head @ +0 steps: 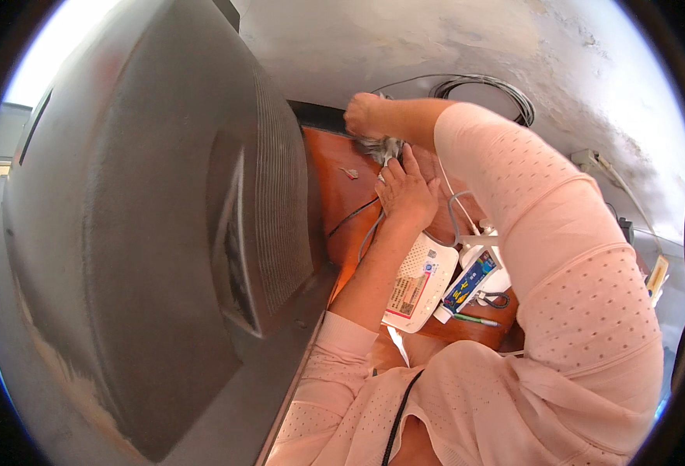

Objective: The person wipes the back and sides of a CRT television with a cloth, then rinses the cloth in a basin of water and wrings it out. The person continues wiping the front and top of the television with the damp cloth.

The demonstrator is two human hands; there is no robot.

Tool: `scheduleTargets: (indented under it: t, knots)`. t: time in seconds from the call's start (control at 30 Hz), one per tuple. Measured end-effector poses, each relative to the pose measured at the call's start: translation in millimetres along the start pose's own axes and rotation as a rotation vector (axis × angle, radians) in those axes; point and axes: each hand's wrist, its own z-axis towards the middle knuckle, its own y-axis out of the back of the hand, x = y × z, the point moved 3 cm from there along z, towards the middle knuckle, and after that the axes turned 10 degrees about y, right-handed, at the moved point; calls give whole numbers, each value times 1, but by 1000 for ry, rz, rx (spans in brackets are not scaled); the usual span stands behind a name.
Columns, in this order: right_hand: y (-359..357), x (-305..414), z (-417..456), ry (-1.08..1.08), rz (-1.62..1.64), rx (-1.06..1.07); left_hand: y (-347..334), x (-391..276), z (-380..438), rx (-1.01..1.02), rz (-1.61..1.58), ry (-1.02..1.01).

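My right hand (364, 116) is closed like a fist on a grey cloth (384, 150), by the back edge of a reddish-brown wooden tabletop (336, 157). Just below it, my left hand (409, 192) lies back-up with its fingertips against the cloth and a small white piece. Grey and black cables (371, 233) run out from beneath the left hand; whether its fingers grip them is hidden. A white router-like box (418, 285) with a printed label lies beside my left forearm. A small scrap (349, 173) rests on the wood.
A large dark CRT television housing (191, 204) fills the left side. Right of the white box lie a blue toothpaste tube (467, 282), a green pen (476, 320) and a dark braided loop (497, 300). Coiled cable (517, 99) leans against the stained wall (377, 41).
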Motion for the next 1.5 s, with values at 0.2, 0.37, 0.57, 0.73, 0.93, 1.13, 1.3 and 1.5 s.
scheduleTargets:
  t: [0.2, 0.37, 0.57, 0.73, 0.93, 1.13, 1.3, 1.5]
  knots:
    - [26, 77, 26, 182, 204, 97, -18, 9, 16, 29, 122, -70]
    - [-15, 65, 39, 139, 28, 215, -20, 2, 8, 16, 80, -86]
    - [25, 49, 26, 120, 115, 315, -14, 10, 4, -95, -32, -37]
    - [-17, 134, 87, 549, 465, 56, -25, 8, 13, 99, -64, -213]
    - [-28, 148, 78, 415, 308, 320, -28, 15, 11, 163, 19, -229]
    - [-22, 124, 54, 67, 97, 779, -38, 21, 17, 78, 58, -232]
    - [-6, 60, 31, 15, 73, 525, -23, 10, 4, -163, 84, -73]
    - [15, 100, 42, 266, 756, 88, -27, 12, 13, 105, -88, -160]
